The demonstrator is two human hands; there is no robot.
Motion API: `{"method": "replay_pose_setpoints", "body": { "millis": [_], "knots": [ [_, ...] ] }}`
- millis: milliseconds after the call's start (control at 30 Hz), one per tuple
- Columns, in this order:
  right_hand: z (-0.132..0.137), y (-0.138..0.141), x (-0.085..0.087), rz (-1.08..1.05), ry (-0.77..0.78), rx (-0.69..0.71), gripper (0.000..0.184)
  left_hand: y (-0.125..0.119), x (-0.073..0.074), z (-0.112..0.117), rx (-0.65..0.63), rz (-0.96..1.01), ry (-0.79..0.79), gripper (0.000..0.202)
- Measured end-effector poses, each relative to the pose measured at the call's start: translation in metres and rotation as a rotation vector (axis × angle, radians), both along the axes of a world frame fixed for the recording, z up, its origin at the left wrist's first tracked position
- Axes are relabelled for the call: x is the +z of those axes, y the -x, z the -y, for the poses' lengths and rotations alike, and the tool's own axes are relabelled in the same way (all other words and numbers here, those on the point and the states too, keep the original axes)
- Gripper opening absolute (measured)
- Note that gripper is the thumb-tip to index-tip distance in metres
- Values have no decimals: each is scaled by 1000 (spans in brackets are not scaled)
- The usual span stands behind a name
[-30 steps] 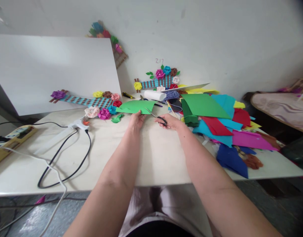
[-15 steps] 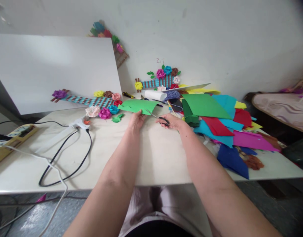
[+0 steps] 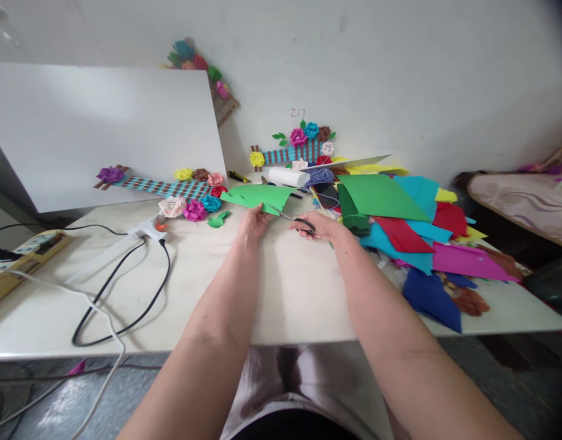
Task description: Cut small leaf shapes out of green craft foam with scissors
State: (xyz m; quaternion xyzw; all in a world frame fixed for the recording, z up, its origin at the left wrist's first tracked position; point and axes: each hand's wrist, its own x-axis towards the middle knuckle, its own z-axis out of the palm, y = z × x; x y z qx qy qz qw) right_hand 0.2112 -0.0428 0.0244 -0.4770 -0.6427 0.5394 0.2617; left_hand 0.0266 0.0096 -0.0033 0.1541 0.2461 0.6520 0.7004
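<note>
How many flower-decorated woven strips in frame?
3. The left strip at the foot of the white board; centre strip against the wall; top strip sticking out behind the board's top right corner, partly hidden. Others may sit behind the board.

Green paper sheet (image 3: 256, 197) is lifted just off the tabletop, near edge pinched, far side sagging flat. Black-handled scissors (image 3: 294, 217) angle in from the right, blades at that edge.
</note>
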Motion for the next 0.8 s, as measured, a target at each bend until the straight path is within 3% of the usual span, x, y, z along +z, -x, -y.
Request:
{"method": "replay_pose_setpoints", "body": {
  "millis": [367, 800],
  "knots": [
    [1, -2, 0, 19, 35, 56, 15, -1, -1, -2, -4, -20, -19, 25],
    [-8, -2, -13, 42, -13, 78, 25, -1, 1, 0, -34, -43, -23, 32]
  ]
}}
